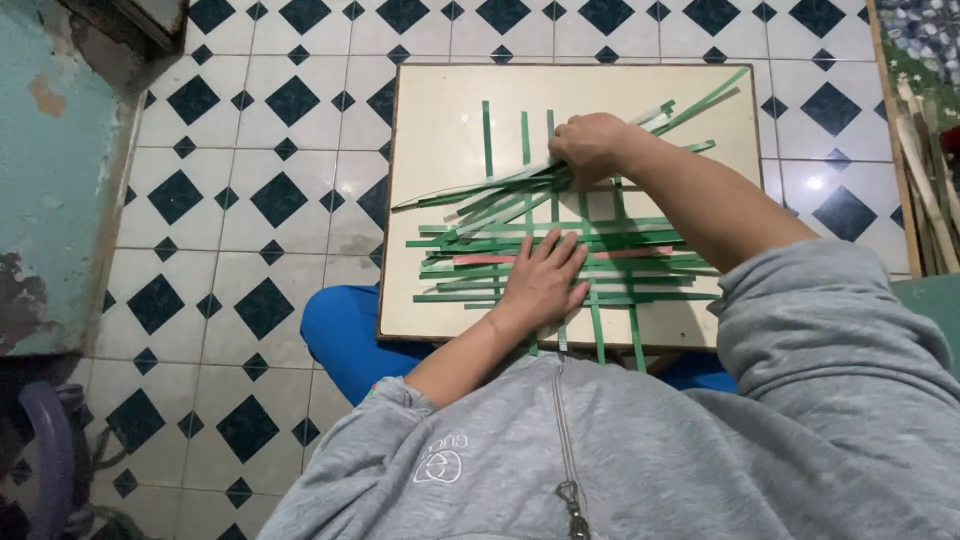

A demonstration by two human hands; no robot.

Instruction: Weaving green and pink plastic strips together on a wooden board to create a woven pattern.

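Seen from above, a person in a grey zip-up top leans over a cream square board (440, 110) resting on their lap above a floor of white tiles with dark diamonds (270, 200). The left hand (545, 280) reaches up from six o'clock with the forearm bare, and lies flat, palm down, fingers spread and pointing towards twelve o'clock; it presses on a woven patch of green strips (620, 240) at the board's centre, with one pink strip (480, 260) running across just beside the fingertips. The right hand (590, 148) comes in from four o'clock, the sleeve pushed back, the wrist bent, and it is closed in a loose fist around a bundle of loose green and pale strips (480, 195) that fans out towards nine o'clock and towards two o'clock. The fingers of the right hand curl under and cannot be seen, so the exact grip is hidden. The board's near edge is covered by the person's chest, and blue clothing (345, 335) shows beneath it at seven o'clock.
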